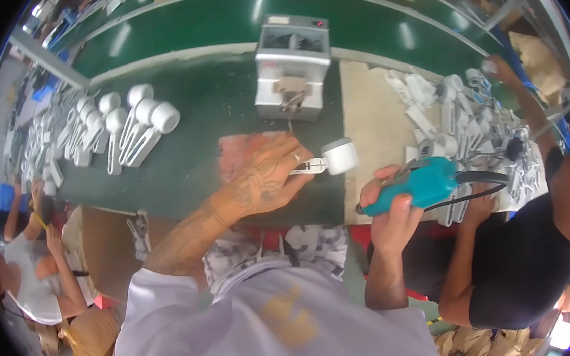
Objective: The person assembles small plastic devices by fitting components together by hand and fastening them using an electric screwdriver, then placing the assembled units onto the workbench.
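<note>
My left hand [271,176] is closed around the slotted handle of a white part with a round cup-shaped head [341,157]. The head points right, over the seam between the green mat and a pale board. To the right, my right hand [391,216] grips a teal electric screwdriver [416,188], whose tip points left and stays apart from the white part. A black cord runs from the tool's right end. Under my left hand lies a reddish pad [239,153], partly hidden by the fingers.
A grey-white machine [292,69] stands at the back middle. Several white round-headed parts [147,115] lie on the left of the green mat [196,94]. A heap of similar parts [452,112] covers the pale board's right side. Co-workers sit at left and right [528,245].
</note>
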`<action>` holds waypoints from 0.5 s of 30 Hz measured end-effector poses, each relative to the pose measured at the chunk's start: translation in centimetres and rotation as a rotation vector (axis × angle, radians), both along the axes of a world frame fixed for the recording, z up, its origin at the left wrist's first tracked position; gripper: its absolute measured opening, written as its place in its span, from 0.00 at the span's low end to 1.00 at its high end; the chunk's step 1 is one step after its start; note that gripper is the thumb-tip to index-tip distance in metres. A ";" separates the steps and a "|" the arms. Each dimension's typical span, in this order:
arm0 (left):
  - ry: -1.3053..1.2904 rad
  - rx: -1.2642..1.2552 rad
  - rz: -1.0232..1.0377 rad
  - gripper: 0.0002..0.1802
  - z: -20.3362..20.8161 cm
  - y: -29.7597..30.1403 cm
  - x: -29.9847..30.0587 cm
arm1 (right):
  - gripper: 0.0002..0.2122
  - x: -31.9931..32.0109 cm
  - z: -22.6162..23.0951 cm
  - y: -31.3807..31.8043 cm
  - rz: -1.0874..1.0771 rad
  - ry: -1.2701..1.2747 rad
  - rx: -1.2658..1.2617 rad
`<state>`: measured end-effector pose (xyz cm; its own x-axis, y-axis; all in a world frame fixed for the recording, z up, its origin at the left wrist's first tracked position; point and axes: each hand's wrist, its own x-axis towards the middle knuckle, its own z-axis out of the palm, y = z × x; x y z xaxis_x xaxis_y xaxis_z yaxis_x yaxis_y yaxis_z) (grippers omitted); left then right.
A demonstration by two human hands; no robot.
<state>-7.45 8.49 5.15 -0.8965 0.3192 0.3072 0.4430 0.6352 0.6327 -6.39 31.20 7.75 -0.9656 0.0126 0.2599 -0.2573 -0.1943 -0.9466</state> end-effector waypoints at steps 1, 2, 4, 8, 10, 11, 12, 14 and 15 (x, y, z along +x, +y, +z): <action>-0.065 -0.051 -0.007 0.14 -0.3 -1.1 0.8 | 0.35 -0.3 0.2 -1.2 0.018 0.053 -0.078; -0.128 -0.099 -0.019 0.15 -0.7 -1.8 1.5 | 0.36 -0.6 -0.2 -1.6 0.150 0.030 -0.124; -0.062 -0.104 0.047 0.15 -2.3 -2.1 2.6 | 0.36 -1.5 -0.2 -4.1 0.241 0.072 -0.267; 0.028 -0.005 0.108 0.15 -2.4 -1.9 2.9 | 0.35 -3.3 0.6 -8.6 0.176 0.138 -0.162; 0.054 0.041 0.109 0.15 -2.9 -2.1 3.0 | 0.34 -3.5 0.3 -9.4 0.219 0.150 -0.177; 0.079 0.074 0.104 0.16 -3.1 -2.1 3.0 | 0.34 -3.6 0.2 -9.7 0.257 0.161 -0.207; 0.079 0.085 0.109 0.16 -3.2 -2.1 2.9 | 0.34 -3.5 0.1 -9.9 0.262 0.160 -0.196; 0.199 0.185 0.079 0.16 -3.3 -2.0 2.6 | 0.33 -3.4 0.0 -10.1 0.248 0.164 -0.185; 0.197 0.191 0.082 0.16 -3.3 -2.1 2.7 | 0.33 -3.4 -0.3 -10.2 0.251 0.161 -0.179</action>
